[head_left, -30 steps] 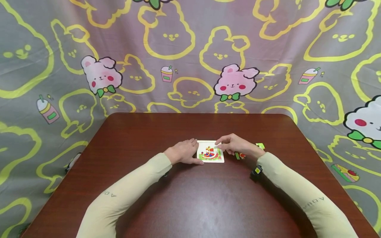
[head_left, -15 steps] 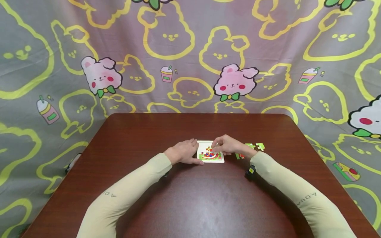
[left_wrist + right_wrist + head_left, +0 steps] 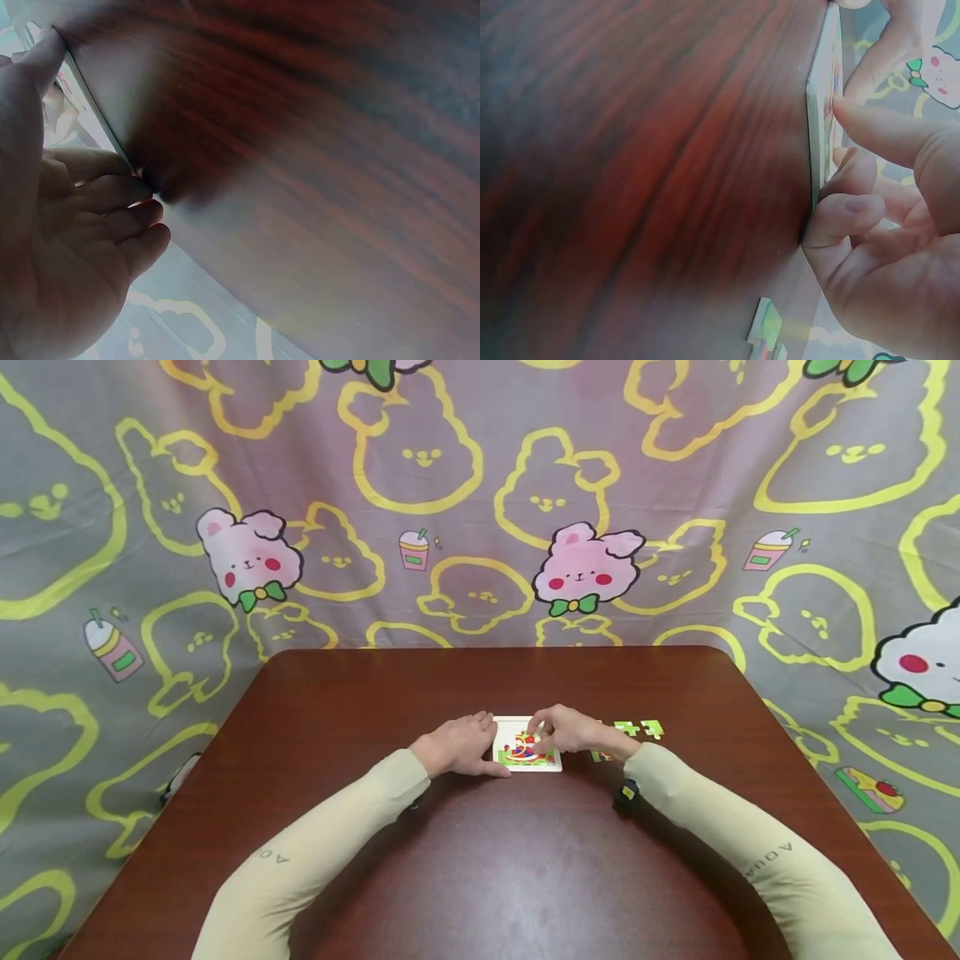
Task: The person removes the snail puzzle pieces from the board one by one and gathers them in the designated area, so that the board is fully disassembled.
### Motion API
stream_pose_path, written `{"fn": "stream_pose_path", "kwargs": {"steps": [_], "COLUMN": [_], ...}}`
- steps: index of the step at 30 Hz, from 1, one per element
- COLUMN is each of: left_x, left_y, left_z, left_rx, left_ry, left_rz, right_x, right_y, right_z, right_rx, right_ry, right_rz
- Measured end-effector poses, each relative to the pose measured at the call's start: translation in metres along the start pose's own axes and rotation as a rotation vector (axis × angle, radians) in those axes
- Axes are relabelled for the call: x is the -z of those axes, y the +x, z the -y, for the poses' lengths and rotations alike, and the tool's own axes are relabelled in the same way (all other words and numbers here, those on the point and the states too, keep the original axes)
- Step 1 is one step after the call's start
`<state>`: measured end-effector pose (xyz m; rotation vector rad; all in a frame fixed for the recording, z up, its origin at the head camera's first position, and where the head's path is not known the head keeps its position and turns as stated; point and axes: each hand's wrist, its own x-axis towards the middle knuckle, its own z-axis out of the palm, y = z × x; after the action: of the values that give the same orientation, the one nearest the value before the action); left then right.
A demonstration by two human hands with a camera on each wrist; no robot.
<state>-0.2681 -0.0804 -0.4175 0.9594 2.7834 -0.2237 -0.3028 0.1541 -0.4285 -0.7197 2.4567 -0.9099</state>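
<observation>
A small square jigsaw puzzle in a white tray (image 3: 534, 768) lies on the table, with a red, blue and green picture partly filled in. My left hand (image 3: 459, 745) rests at its left side, fingers extended along the edge and thumb at the near left corner. Over the right half of the tray, my right hand (image 3: 568, 728) pinches a puzzle piece low against the picture; the fingers hide most of that piece. In the right wrist view the right thumb (image 3: 885, 135) touches the tray's face, while the other fingers curl by its edge.
Several loose puzzle pieces (image 3: 651, 728) lie on the brown table (image 3: 480, 860) to the right of the tray, some partly behind the right wrist. A patterned curtain (image 3: 480, 485) hangs behind the table and along its sides.
My right hand has moved left from the tray's right edge to over the picture, uncovering more of the loose pieces. The left hand has stayed at the tray's left side.
</observation>
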Motion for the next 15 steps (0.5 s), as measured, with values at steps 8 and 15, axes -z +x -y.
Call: {"fn": "stream_pose_path", "kwargs": {"steps": [8, 15], "left_x": [-0.0004, 0.0007], "left_y": [-0.0013, -0.0028], "left_z": [-0.0003, -0.0008], "left_rx": [-0.003, -0.012], "left_ry": [0.009, -0.003], "left_rz": [-0.010, -0.020], "right_x": [-0.0021, -0.0037], "right_y": [-0.0008, -0.0007], "right_z": [0.0033, 0.0064], "right_rx": [0.007, -0.034], "right_ry": [-0.005, -0.018], "right_rz": [-0.015, -0.023]}}
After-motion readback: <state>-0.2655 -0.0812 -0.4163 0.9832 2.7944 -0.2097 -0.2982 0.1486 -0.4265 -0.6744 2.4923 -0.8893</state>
